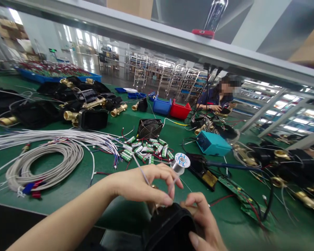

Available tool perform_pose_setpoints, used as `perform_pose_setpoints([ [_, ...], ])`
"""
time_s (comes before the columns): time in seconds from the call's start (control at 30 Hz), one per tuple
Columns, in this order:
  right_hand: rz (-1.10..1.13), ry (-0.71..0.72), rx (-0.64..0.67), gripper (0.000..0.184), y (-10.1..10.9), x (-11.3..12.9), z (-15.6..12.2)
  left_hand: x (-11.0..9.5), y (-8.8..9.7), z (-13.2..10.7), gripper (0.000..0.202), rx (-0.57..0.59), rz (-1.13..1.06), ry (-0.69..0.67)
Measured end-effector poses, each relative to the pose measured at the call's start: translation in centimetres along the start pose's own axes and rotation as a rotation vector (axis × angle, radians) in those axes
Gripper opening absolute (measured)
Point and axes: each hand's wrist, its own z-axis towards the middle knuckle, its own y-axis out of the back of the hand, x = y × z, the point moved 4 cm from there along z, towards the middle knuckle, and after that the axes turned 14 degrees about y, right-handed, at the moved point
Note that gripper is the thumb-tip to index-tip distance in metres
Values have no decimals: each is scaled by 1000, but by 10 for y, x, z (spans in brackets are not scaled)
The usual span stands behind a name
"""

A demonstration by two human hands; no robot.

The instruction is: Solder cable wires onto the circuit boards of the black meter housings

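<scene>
At the bench's near edge, a black plastic housing (170, 226) is tilted with its open side toward me. My right hand (206, 223) grips its right side, thumb at the rim and fingers behind. Above the housing, my left hand (146, 183) is closed, its fingers curled in a pinch around a thin grey cable (141, 170) at the housing's top edge. A bit of brass shows beneath the left hand. The fingertips of both hands are close together, and where the cable enters is hidden.
Ahead lie several green-wrapped batteries (138, 149), a small fan (150, 129) and a solder spool (181, 161). Cable coils (44, 167) are at left, brass-fitted housings (92, 118) behind. A teal soldering station (214, 143) and circuit boards (238, 191) sit right. A co-worker (217, 94) sits beyond.
</scene>
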Motion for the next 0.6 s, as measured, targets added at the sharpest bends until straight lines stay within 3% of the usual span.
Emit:
perform_pose_setpoints([
  [0.13, 160, -70, -168, 55, 10, -10, 3, 25, 8, -10, 43, -234, -312, 112],
  [0.2, 199, -104, -145, 54, 17, -11, 11, 36, 13, -22, 48, -328, -393, 153],
  [0.33, 177, -126, 155, 53, 22, -3, 47, 47, 24, -56, 47, -484, -690, 192],
  [0.47, -94, -104, 495, 42, 23, 18, 80, 47, 39, -91, 29, -627, -751, 48],
  [0.53, -304, -76, 532, 38, 29, 29, 81, 47, 42, -104, 27, -688, -715, -15],
  [0.6, -512, -72, 454, 49, 38, 38, 68, 49, 40, -113, 28, -782, -700, -20],
])
